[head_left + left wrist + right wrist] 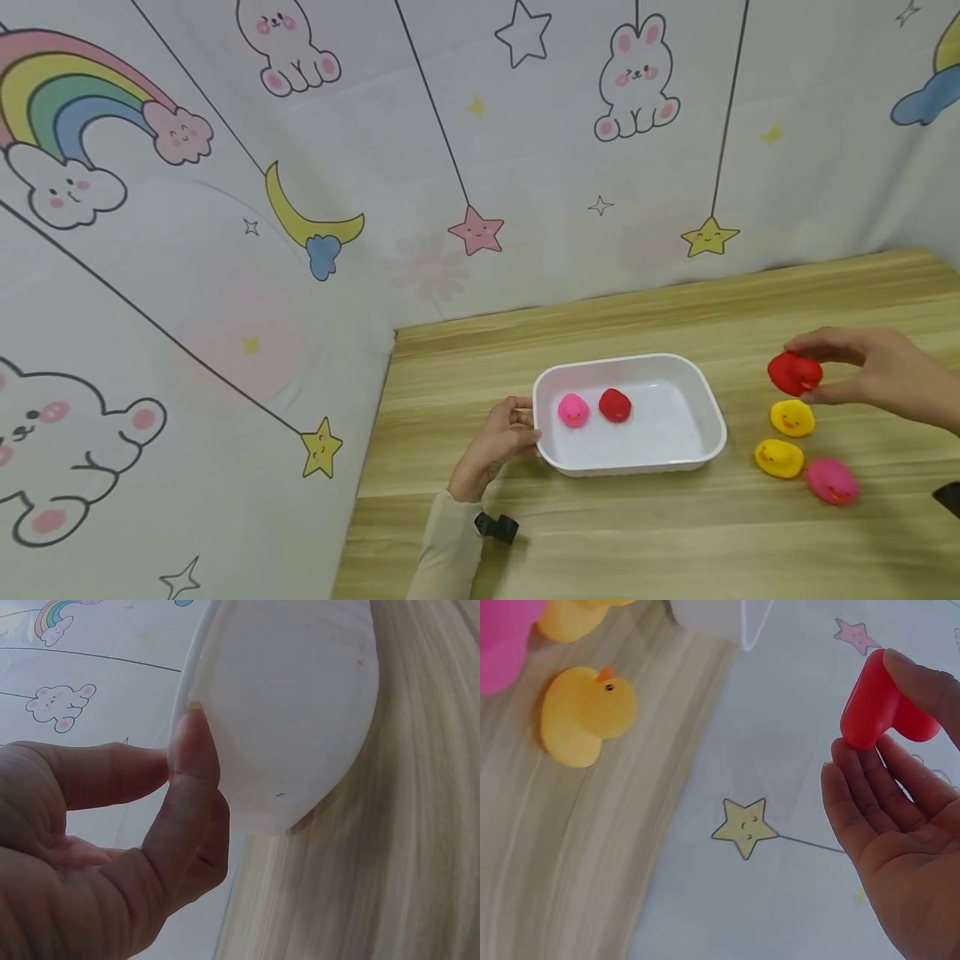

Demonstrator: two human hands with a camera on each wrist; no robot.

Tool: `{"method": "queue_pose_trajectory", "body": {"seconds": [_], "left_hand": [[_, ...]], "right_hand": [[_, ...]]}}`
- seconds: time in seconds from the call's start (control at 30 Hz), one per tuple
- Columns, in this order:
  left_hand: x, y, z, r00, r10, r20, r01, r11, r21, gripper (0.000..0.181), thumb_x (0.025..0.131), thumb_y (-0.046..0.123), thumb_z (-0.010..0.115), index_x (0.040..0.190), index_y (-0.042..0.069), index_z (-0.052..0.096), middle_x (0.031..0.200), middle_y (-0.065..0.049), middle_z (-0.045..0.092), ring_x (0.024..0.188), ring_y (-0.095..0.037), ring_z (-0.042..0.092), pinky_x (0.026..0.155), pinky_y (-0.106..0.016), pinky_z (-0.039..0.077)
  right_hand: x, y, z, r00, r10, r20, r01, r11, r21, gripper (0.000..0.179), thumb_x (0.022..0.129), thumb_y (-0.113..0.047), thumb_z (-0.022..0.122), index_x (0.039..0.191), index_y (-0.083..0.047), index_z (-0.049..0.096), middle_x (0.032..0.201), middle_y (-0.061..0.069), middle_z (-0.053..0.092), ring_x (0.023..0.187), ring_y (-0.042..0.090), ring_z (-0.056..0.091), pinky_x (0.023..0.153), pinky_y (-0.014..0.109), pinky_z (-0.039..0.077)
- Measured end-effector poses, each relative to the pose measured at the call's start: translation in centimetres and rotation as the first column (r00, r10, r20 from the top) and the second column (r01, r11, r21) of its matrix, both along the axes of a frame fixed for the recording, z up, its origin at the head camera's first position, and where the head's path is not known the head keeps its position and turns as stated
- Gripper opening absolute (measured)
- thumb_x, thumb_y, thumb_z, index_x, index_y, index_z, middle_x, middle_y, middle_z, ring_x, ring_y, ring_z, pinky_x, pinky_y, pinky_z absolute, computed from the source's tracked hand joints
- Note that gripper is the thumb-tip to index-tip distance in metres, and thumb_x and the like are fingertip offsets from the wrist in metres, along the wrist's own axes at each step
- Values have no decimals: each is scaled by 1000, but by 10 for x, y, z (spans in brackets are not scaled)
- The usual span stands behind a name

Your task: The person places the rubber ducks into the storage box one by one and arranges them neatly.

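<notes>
My left hand (501,439) pinches the left rim of a white plastic tub (637,463); the left wrist view shows thumb and finger on the rim (182,682). Inside the tub sit a pink rubber duck (573,410) and a red rubber duck (615,406). Between thumb and fingertips, my right hand (873,371) holds another red rubber duck (793,373) above the table, to the tub's right. Below it lie two yellow rubber ducks (792,417) and a second pink duck (832,482). One yellow duck (585,716) shows whole in the right wrist view.
The wooden table (600,542) meets a white cloth backdrop (562,275) printed with bears, stars and a rainbow at the back and left. A black wrist device (497,527) sits on my left wrist. Part of another dark object (948,497) shows at the right edge.
</notes>
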State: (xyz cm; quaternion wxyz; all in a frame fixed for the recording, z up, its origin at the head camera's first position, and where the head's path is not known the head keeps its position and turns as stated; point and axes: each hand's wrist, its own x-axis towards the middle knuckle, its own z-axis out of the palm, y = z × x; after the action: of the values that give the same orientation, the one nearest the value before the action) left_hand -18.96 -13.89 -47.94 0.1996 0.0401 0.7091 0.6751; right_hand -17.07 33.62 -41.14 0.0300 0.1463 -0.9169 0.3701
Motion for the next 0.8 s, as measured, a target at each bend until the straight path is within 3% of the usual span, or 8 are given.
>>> {"method": "queue_pose_trajectory", "body": {"seconds": [0.33,0.63,0.8], "left_hand": [[-1,-2,1,1000,-24,-3,23,1000,-9,52,86,-14,60,134,-17,39,91,-9,51,67,-14,57,63,-30,63],[-1,-1,1,1000,-7,-9,7,1000,0,52,86,-15,59,134,-18,39,91,-9,51,67,-13,58,59,-23,61],[-1,-2,1,1000,-14,-14,14,1000,-22,51,87,-14,59,134,-16,39,92,-9,50,68,-14,58,63,-29,63]], "right_hand": [[-15,-28,9,998,62,-10,-63,998,-21,56,69,-9,93,119,-1,69,108,6,71,92,-10,58,76,3,47],[-26,-53,9,987,155,-51,-155,988,-7,50,70,-7,92,115,-6,71,106,-1,71,92,-3,62,81,4,47],[-29,-68,12,981,183,-56,-183,983,19,47,72,-11,92,114,-8,72,108,-3,71,93,-1,63,84,8,50]]}}
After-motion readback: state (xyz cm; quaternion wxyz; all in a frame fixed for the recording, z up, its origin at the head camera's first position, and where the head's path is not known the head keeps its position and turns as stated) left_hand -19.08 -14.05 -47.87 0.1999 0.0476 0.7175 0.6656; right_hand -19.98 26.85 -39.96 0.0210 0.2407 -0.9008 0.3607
